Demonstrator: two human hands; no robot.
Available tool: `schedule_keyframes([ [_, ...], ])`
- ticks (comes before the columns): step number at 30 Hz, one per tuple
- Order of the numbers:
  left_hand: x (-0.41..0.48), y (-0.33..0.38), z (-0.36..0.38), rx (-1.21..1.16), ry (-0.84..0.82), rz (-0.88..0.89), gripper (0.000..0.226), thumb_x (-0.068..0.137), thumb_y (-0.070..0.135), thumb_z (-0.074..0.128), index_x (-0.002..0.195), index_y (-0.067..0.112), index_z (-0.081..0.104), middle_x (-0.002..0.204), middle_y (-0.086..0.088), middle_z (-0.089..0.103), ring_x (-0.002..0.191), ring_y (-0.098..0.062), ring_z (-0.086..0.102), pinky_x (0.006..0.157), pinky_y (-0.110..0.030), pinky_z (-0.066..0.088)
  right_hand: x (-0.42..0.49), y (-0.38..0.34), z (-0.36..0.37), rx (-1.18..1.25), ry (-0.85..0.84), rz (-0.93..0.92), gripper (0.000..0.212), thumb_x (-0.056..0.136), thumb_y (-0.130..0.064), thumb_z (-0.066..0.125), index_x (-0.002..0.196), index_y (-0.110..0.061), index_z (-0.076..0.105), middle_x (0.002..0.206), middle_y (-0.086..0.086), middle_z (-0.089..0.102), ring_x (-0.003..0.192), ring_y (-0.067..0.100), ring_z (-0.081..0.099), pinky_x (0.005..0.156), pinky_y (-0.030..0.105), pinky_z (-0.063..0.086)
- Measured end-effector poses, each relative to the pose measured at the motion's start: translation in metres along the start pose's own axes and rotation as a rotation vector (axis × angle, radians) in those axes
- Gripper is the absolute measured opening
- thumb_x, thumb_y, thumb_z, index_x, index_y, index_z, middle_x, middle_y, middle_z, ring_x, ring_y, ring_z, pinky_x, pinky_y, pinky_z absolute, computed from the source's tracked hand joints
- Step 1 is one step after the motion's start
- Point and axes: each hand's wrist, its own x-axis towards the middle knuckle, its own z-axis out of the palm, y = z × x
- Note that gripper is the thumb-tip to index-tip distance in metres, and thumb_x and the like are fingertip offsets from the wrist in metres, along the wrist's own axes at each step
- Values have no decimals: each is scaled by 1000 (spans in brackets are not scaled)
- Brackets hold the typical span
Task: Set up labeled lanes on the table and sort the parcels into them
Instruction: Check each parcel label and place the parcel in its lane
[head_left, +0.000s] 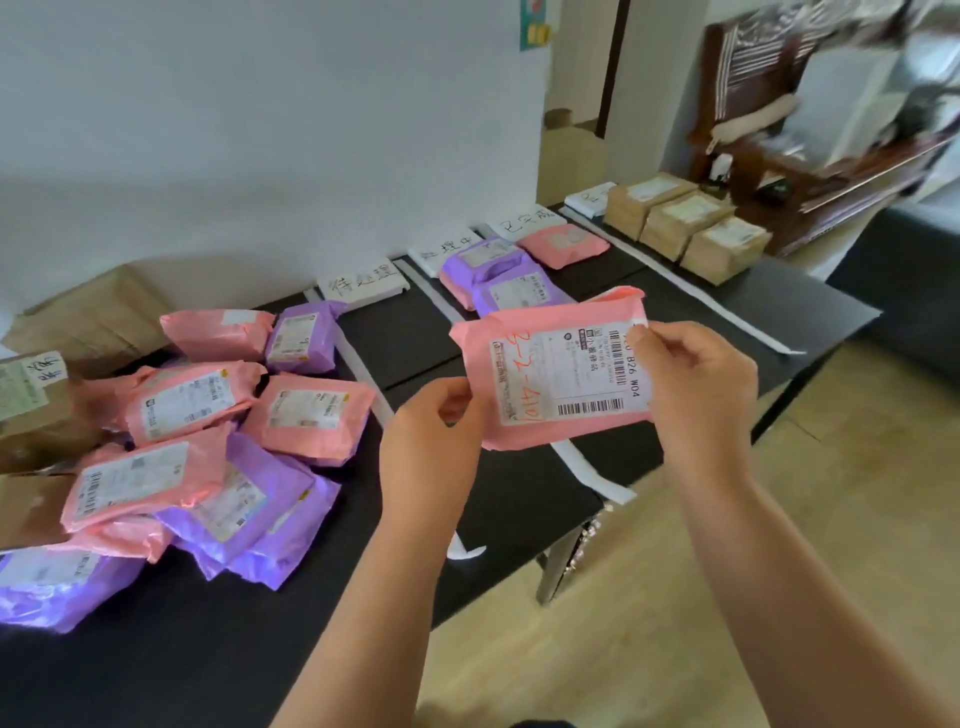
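Over the table (410, 332), hands (434, 436) (698, 387) hold a pink parcel (561, 374) printed "B26 W04".

A black table (208, 649) is split into lanes by white tape strips (363, 364), each lane headed by a handwritten label (362, 285) at the far edge. A heap (208, 441) of pink and purple mailers (with brown boxes (36, 410) beside it) fills the left end. Purple parcels (498, 275) lie under the second label, a pink parcel (563, 244) under the third, and three cardboard boxes (685, 226) under the fourth.
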Motion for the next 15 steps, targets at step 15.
schedule_keyframes([
  [15,-33,85,193,-1,-111,-8,8,94,31,63,98,37,58,86,24,61,78,9,57,59,-7,37,101,105,-164,-150,-163,47,34,94,-24,63,128,-30,60,114,-5,59,96,6,62,71,18,51],
])
